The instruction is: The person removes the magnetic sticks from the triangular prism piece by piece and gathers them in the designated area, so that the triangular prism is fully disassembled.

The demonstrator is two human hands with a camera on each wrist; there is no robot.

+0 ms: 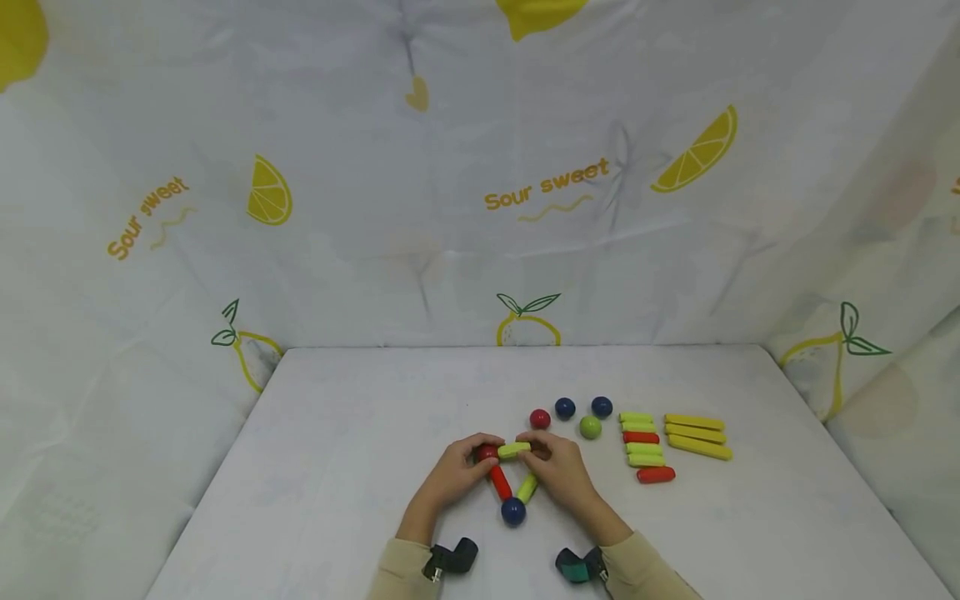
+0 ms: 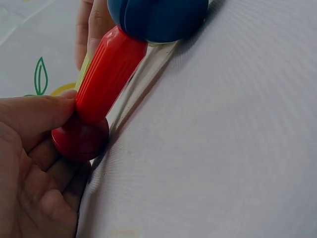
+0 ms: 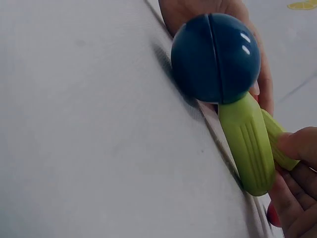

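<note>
My left hand [image 1: 453,471] grips a red ball [image 1: 487,452], thumb on the near side in the left wrist view. A red ribbed rod [image 2: 111,74] runs from that ball to a dark blue ball [image 1: 513,512] nearest me on the table. From the blue ball a lime-green rod [image 3: 247,148] slants away to the right; its far end has no ball on it. My right hand [image 1: 564,473] pinches the right end of another lime-green rod [image 1: 513,451], whose left end meets the red ball. Fingers partly hide that joint, so whether it is fully joined I cannot tell.
Beyond my hands lie a loose red ball [image 1: 540,419], two blue balls [image 1: 565,408] and a green ball [image 1: 590,427]. To the right, several short lime and red rods [image 1: 641,437] form a column beside three longer yellow rods [image 1: 697,436]. A printed cloth [image 1: 450,283] hangs behind the table.
</note>
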